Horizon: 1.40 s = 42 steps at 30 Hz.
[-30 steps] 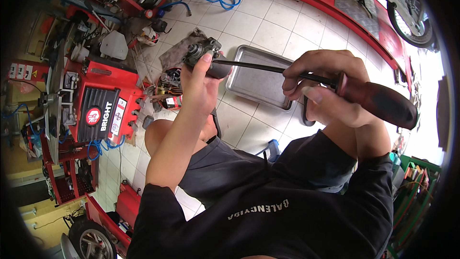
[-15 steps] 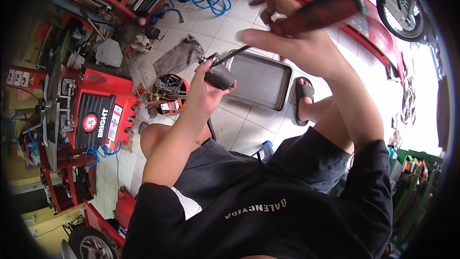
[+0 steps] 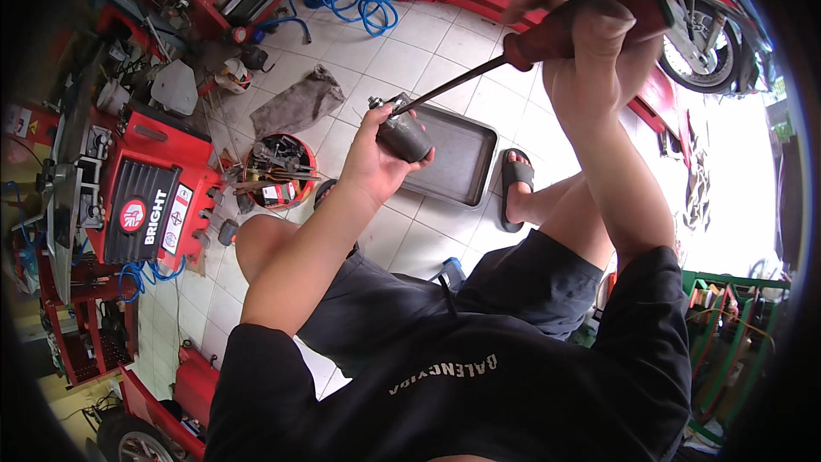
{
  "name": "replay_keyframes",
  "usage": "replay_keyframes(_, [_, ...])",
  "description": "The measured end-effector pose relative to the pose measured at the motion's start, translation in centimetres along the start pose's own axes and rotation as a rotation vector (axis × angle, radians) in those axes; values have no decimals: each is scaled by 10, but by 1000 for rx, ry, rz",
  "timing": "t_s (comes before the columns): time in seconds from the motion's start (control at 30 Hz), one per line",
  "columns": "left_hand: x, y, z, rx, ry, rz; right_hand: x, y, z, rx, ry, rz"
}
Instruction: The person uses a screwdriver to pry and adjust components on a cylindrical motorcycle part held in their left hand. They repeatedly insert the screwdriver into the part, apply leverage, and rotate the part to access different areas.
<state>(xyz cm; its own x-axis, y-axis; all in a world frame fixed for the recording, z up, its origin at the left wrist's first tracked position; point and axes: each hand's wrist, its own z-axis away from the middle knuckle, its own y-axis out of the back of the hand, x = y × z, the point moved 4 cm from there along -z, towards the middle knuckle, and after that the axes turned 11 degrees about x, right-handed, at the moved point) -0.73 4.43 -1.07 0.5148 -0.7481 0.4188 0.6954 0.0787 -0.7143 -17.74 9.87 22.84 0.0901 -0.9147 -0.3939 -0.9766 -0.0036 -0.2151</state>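
Metal cylinder point(image 3: 404, 139) clasped in left grip point(image 3: 374, 164); right grip point(image 3: 592, 77) raised, pinching screwdriver handle point(image 3: 540, 41).

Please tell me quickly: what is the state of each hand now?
Left hand: closed around a dark cylindrical part.
Right hand: holding a screwdriver by its handle, some fingers blurred.

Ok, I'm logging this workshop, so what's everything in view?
screwdriver: 1, red-black handle, right hand
cylindrical part: 1, dark grey, left hand
tray: 1, grey, tiled floor
cloth: 1, grey-brown, left of tray
tool tub: 1, red, nearer than cloth
hose coil: 1, blue, upper floor
workshop machine: 1, red-black, left
motorcycle: 1, dark, upper right
wheel: 1, black tyre, lower left
rack: 1, green, right
other clutter: uncounted, mixed, edges
sandals: 2, black, floor
T-shirt: 1, black, worn
hands: 2, bare, centre and upper right
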Motion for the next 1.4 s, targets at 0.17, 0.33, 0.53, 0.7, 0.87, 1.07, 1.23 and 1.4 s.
replay_keyframes(0.17, [12,4,3,77,-92,-43,-26,28,1,-36,401,620])
replay_keyframes(0.33, [35,23,9,273,-296,-161,-76,33,0,-676,165,1066])
replay_keyframes(0.53, [50,20,30,194,-517,-285,-100,20,44,-1075,21,1358])
replay_keyframes(0.7, [49,18,39,163,-749,-292,-87,68,88,-123,-1822,541])
replay_keyframes(0.87, [52,17,37,120,-757,-331,-78,85,110,-432,-984,759])
replay_keyframes(1.07, [57,20,39,140,-757,-305,-100,60,96,-523,63,1215])
replay_keyframes(1.23, [55,15,42,169,-680,-283,-93,74,114,-205,-691,1005])
replay_keyframes(1.4, [60,22,36,171,-659,-296,-88,68,104,-376,-379,1065])
